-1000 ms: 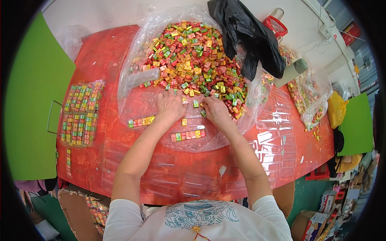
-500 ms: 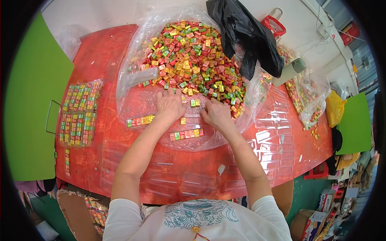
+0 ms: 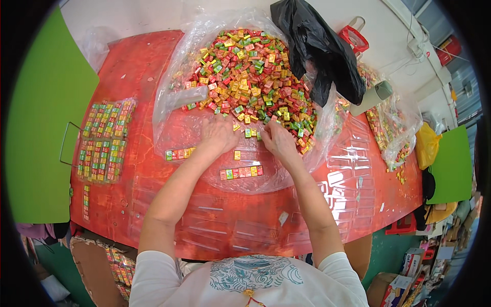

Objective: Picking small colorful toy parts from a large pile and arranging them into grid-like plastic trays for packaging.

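Observation:
A big heap of small wrapped candies (image 3: 250, 71) in red, yellow, green and orange lies on a spread clear plastic bag (image 3: 163, 120). At its near edge my left hand (image 3: 220, 135) is closed, its curled fingertips against the candies; what they hold is hidden. My right hand (image 3: 280, 139) pinches at the heap's lower edge, a candy at its fingertips. Between the hands sit a green-and-yellow pair of candies (image 3: 250, 133) and a single yellow candy (image 3: 237, 155). Nearer me lies a filled candy row (image 3: 241, 172); a shorter row (image 3: 180, 154) is beside my left forearm.
Filled candy packs (image 3: 102, 140) lie on the red table (image 3: 148, 56) at left. Clear plastic trays (image 3: 348, 169) spread at right and along the near edge. A black plastic bag (image 3: 327, 51) overhangs the heap; another candy bag (image 3: 396, 133) stands far right. Green panels (image 3: 46, 128) flank the table.
The whole view has shifted slightly to the right. My right hand has edged toward the heap, its fingers drawn together. My left hand stays at the heap's edge.

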A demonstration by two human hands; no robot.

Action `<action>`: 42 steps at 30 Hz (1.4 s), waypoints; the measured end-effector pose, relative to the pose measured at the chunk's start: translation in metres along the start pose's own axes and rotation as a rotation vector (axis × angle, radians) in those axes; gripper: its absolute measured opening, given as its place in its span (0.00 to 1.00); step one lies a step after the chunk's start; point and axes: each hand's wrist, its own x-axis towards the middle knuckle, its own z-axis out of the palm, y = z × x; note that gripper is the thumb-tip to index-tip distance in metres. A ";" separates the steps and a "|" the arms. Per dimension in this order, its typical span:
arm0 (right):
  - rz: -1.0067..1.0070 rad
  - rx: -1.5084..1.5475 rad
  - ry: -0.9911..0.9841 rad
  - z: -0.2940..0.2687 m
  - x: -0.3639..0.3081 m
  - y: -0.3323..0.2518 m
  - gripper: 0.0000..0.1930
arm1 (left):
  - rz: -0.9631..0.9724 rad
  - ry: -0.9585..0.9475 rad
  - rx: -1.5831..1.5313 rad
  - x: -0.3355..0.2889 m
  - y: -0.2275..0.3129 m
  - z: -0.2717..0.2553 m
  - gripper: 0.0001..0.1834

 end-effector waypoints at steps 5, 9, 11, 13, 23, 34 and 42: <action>-0.194 0.004 -0.033 0.004 -0.003 -0.004 0.17 | 0.034 -0.049 0.018 0.006 -0.017 -0.005 0.21; -0.107 0.007 -0.042 0.013 -0.004 -0.005 0.20 | 0.085 -0.045 0.011 0.007 -0.013 -0.002 0.16; -0.074 0.016 -0.043 0.015 -0.005 -0.005 0.21 | 0.068 -0.115 0.034 0.005 -0.010 -0.008 0.18; -0.072 0.060 -0.045 0.016 -0.006 -0.004 0.23 | 0.055 -0.181 0.058 0.004 -0.009 -0.011 0.20; -0.094 -0.016 -0.125 -0.004 -0.005 -0.014 0.24 | 0.246 -0.046 -0.068 0.000 -0.018 -0.012 0.22; -0.130 -0.082 -0.047 0.012 -0.002 -0.018 0.15 | 0.400 -0.090 -0.103 0.009 -0.017 0.008 0.20; -0.140 -0.080 -0.016 0.003 -0.014 -0.017 0.13 | 0.445 0.033 -0.193 -0.012 -0.004 -0.005 0.19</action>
